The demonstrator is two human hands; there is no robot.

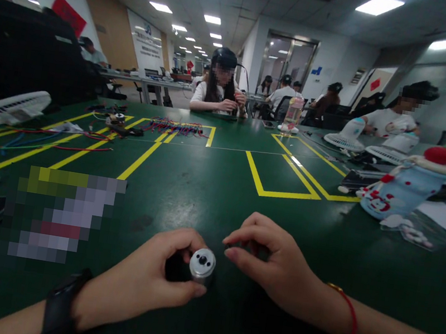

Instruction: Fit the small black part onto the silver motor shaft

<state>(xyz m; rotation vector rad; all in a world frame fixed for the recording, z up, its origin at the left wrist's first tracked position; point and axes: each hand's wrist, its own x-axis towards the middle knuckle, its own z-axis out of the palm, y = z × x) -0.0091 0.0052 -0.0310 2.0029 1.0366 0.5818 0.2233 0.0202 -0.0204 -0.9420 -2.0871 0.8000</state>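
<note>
My left hand grips a small silver motor between thumb and fingers, just above the green table. Its round end faces up and shows a dark centre and small dark holes. To the right of the motor, and apart from it, is my right hand with thumb and forefinger brought close together in a pinch. Something tiny and dark seems to be at those fingertips, too small to name.
Red, blue and green wires lie on the left, with more wires farther back. A blue bottle and a phone-like dark slab stand or lie at right. Yellow tape marks the green table. A person sits opposite.
</note>
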